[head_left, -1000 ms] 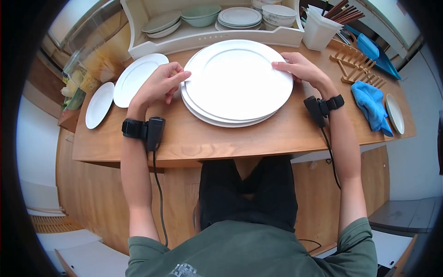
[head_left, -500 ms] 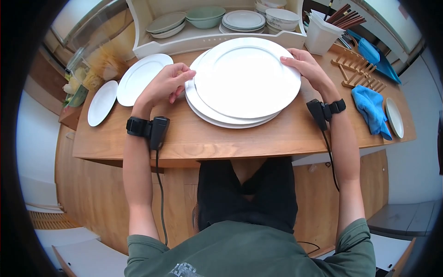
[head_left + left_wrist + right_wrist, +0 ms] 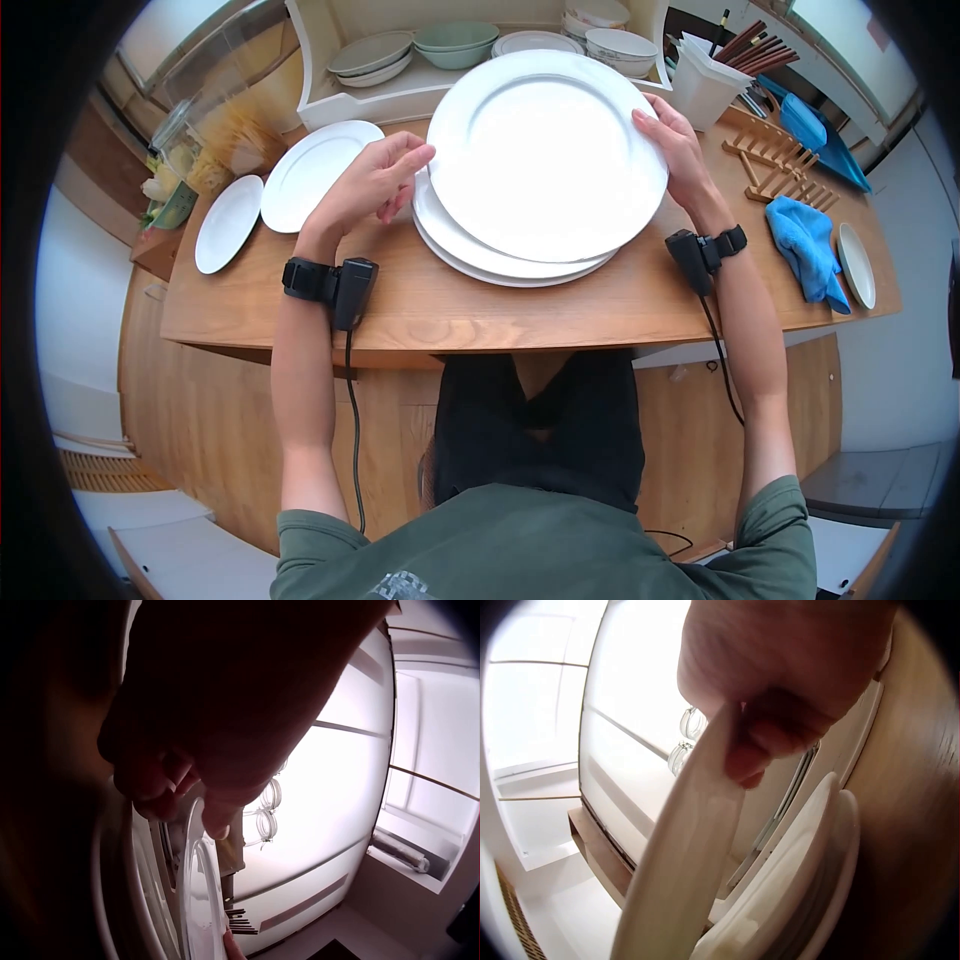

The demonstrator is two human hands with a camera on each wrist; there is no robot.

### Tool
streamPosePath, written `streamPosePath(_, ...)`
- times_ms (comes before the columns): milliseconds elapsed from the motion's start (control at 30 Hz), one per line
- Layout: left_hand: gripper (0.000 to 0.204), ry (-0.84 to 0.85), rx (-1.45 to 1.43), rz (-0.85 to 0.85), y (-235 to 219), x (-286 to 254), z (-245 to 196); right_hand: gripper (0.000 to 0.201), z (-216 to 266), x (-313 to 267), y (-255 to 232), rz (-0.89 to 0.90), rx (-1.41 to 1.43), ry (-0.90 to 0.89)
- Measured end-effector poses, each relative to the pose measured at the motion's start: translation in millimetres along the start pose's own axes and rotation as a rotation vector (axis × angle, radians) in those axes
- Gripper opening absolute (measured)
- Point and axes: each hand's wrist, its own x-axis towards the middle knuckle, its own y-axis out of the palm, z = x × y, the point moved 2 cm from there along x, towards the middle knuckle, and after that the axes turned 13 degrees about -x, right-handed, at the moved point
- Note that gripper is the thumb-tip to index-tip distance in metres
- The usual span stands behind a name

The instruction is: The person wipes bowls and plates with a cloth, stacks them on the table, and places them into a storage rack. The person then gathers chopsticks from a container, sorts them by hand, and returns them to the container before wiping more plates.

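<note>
A large white plate is raised and tilted above a stack of similar white plates on the table. My right hand grips its right rim, thumb on the face and fingers behind. At its left edge my left hand has the thumb at the rim and fingers bent beneath. In the left wrist view the raised plate's rim lies between the thumb and fingers of my left hand. The right wrist view shows the plate's underside hanging from my right hand, apart from the stack.
Two white plates lie at the left. Behind stands a white shelf with bowls and plates. At the right are a chopstick holder, wooden racks, a blue cloth and a small oval dish.
The top plate has risen off the stack and tilted, shifting right and away from the body. Both hands have moved with it, still at its sides, and more of the stack beneath shows.
</note>
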Motion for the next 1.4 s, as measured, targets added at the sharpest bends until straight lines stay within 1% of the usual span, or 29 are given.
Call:
streamPosePath(33,0.045,0.064,-0.04,0.004,1,-1,-1,0.036,1,0,1,0.014,0.036,-0.039)
streamPosePath(67,0.045,0.062,-0.039,0.0,4,-3,-3,0.035,3,0,3,0.028,0.073,-0.078)
streamPosePath(133,0.048,0.134,-0.158,0.062,12,-7,-10,0.035,6,-2,9,0.034,0.117,-0.09)
streamPosePath(267,0.051,0.111,-0.232,0.102,19,-12,-15,0.033,12,-6,18,0.021,0.218,-0.097)
streamPosePath(333,0.048,0.088,-0.391,0.126,20,-12,-15,0.032,12,-3,18,0.037,0.238,-0.1)
streamPosePath(367,0.047,0.069,-0.475,0.14,22,-12,-13,0.031,10,-4,18,0.055,0.257,-0.093)
streamPosePath(400,0.047,0.062,-0.481,0.143,25,-12,-12,0.031,8,-6,18,0.053,0.256,-0.084)
streamPosePath(467,0.041,0.092,-0.607,0.093,27,-11,-18,0.029,6,-4,17,0.064,0.266,-0.006)
streamPosePath(500,0.041,0.094,-0.607,0.094,26,-11,-18,0.029,5,-3,16,0.064,0.265,-0.008)
streamPosePath(567,0.04,0.106,-0.691,0.082,24,-9,-17,0.033,3,-2,18,0.047,0.251,0.028)
streamPosePath(600,0.04,0.11,-0.686,0.083,22,-7,-14,0.033,5,-1,18,0.045,0.253,0.022)
streamPosePath(667,0.049,0.138,-0.674,0.014,15,-3,-7,0.04,9,-2,20,0.014,0.258,0.023)
streamPosePath(700,0.049,0.135,-0.675,0.011,14,-2,-5,0.04,12,-3,22,0.016,0.259,0.025)
streamPosePath(767,0.049,0.148,-0.723,-0.045,11,-1,-3,0.043,17,-6,26,0.03,0.26,0.071)
streamPosePath(867,0.047,0.188,-0.738,-0.085,14,-1,-3,0.04,4,0,17,0.066,0.278,0.102)
streamPosePath(1000,0.045,0.172,-0.751,-0.087,18,-1,-7,0.036,0,2,13,0.08,0.258,0.151)
streamPosePath(1067,0.043,0.187,-0.73,-0.097,21,-2,-6,0.033,-1,0,15,0.124,0.162,0.191)
streamPosePath(1100,0.043,0.181,-0.732,-0.097,21,-3,-3,0.033,1,-4,16,0.124,0.163,0.197)
streamPosePath(1167,0.042,0.178,-0.73,-0.085,20,-1,-4,0.033,13,-9,19,0.171,0.032,0.191)
streamPosePath(1300,0.042,0.193,-0.749,-0.081,19,1,-3,0.033,17,-9,17,0.183,0.041,0.177)
streamPosePath(1400,0.037,0.177,-0.781,-0.046,16,2,0,0.033,13,-6,14,0.212,0.073,0.16)
